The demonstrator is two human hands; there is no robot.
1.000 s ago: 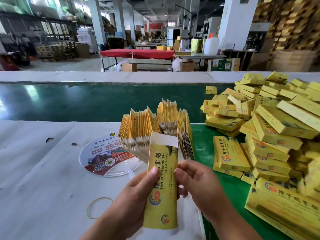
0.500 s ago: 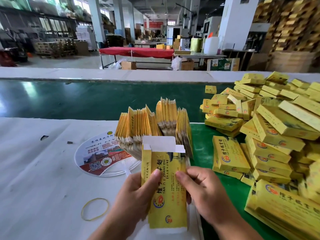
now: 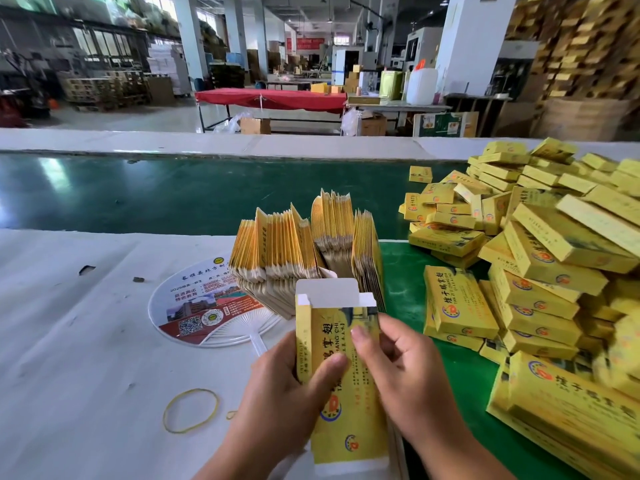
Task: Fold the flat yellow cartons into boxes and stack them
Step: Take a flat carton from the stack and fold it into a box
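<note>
Yellow card filled the middle of the view: a half-opened carton [image 3: 341, 382] stood upright between both hands, low and just right of centre, above the near edge of the desk [image 3: 86, 341]. Its white top flaps stood open at 12 o'clock and a white bottom flap showed at 6 o'clock. The left hand [image 3: 287, 403] gripped the carton from 9 o'clock, its thumb pressed across the printed front face and its other fingers hidden behind the narrow side panel. The right hand [image 3: 405, 372] held the carton from 3 o'clock, thumb laid on the front near the top right corner, its fingers curled round the right edge and out of sight behind the card. Both hands were closed on the carton, and the carton lay between the two thumbs.

At 12 o'clock from the carton, just beyond it, a fanned bundle of flat cartons [image 3: 308, 247] stood on edge on the desk. At 10 o'clock lay a round printed hand fan [image 3: 207, 306], its white handle pointing toward the left hand. At 8 o'clock a yellow rubber band [image 3: 191, 410] lay flat on the white cover. From 1 to 4 o'clock a loose heap of folded boxes [image 3: 540, 258] rose on the green surface, with one box [image 3: 457, 303] lying apart just beside the right hand. A green conveyor belt [image 3: 173, 192] ran across behind the desk
</note>
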